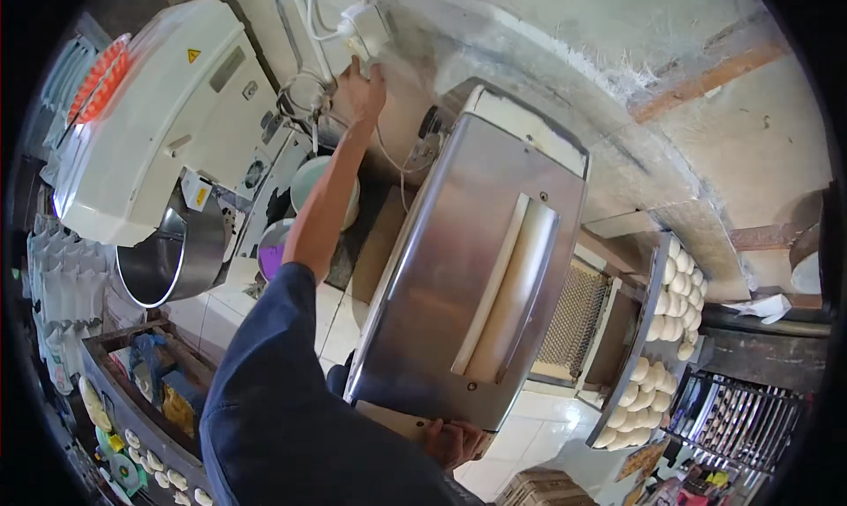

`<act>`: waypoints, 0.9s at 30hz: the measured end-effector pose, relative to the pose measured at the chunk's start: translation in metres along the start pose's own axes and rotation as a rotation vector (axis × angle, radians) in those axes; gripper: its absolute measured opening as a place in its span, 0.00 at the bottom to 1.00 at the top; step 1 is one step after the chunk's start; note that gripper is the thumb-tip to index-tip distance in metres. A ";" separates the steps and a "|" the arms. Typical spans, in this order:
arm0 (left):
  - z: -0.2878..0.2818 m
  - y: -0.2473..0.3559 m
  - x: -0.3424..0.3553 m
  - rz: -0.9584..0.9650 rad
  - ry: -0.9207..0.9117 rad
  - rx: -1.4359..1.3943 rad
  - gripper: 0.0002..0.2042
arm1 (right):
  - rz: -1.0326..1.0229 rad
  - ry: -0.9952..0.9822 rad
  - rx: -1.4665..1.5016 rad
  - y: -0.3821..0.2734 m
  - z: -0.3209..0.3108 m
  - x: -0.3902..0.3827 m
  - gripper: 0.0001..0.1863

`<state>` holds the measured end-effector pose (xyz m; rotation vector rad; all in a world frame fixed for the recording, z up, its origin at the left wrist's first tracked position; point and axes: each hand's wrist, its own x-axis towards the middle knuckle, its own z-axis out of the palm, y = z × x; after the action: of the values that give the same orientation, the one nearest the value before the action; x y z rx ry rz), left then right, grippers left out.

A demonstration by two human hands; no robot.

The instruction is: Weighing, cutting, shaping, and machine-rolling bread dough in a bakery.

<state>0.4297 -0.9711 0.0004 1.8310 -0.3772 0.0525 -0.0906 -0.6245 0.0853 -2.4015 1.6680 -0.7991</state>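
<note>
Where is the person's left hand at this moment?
In the head view, the left hand is stretched up at top centre, touching the white wall socket box, between the white dough mixer and the stainless steel dough machine.

Large brushed stainless-steel machine housing (468, 268): smooth, dull sheen. Left of it, white glossy plastic mixer cover (150, 109), polished steel bowl (172, 259). Behind it, rough matt plaster wall (573, 56). Below it, glossy white-tiled counter (335, 316).

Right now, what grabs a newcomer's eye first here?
The big stainless steel machine filling the centre, the right hand at its lower edge. Next, the left hand reaching up to the white socket box on the wall. Far right, a tray of pale dough rounds.
</note>
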 end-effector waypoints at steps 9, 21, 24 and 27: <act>0.043 0.018 -0.093 -0.193 -0.565 -0.374 0.17 | 0.032 0.085 0.051 -0.006 0.006 0.005 0.12; 0.040 0.028 -0.071 -0.053 -0.374 0.096 0.22 | 0.249 0.408 0.257 0.016 0.009 0.017 0.07; 0.019 0.038 -0.086 -0.190 -0.484 -0.112 0.24 | 0.263 0.698 0.252 0.055 0.037 -0.012 0.08; 0.010 0.021 -0.080 0.001 -0.408 -0.169 0.22 | 0.190 0.629 0.204 0.023 0.022 0.021 0.09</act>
<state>0.3465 -0.9670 -0.0014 1.6683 -0.6469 -0.3477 -0.0946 -0.6569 0.0656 -1.9235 1.8440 -1.7162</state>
